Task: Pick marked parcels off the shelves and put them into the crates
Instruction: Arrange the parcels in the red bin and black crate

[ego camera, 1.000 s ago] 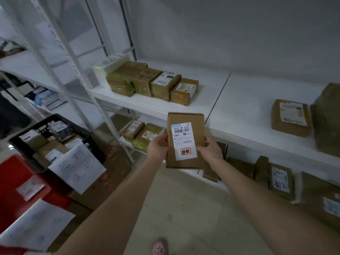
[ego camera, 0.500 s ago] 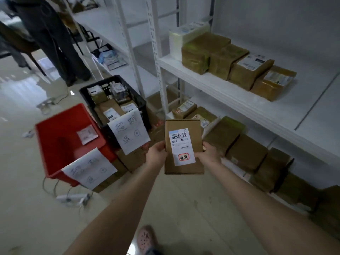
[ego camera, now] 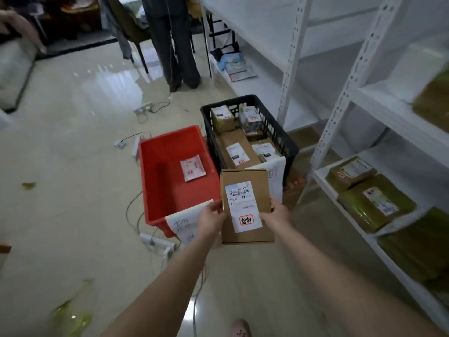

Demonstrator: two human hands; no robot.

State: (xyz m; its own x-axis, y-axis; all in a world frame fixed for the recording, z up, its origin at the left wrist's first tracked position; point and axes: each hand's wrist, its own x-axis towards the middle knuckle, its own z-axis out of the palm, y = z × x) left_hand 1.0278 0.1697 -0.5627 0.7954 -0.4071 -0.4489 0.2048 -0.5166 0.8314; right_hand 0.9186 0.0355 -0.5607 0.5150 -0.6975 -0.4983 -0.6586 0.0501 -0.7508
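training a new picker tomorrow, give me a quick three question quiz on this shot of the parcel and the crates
1. True or false: the left hand and the right hand both grip the cardboard parcel.
2. Which holds more parcels, the red crate or the black crate? A red, B black, C equal.
3. Fill in: the red sticker sits at the ___ end of the parcel's white label.
Key: 1 true; 2 B; 3 bottom.
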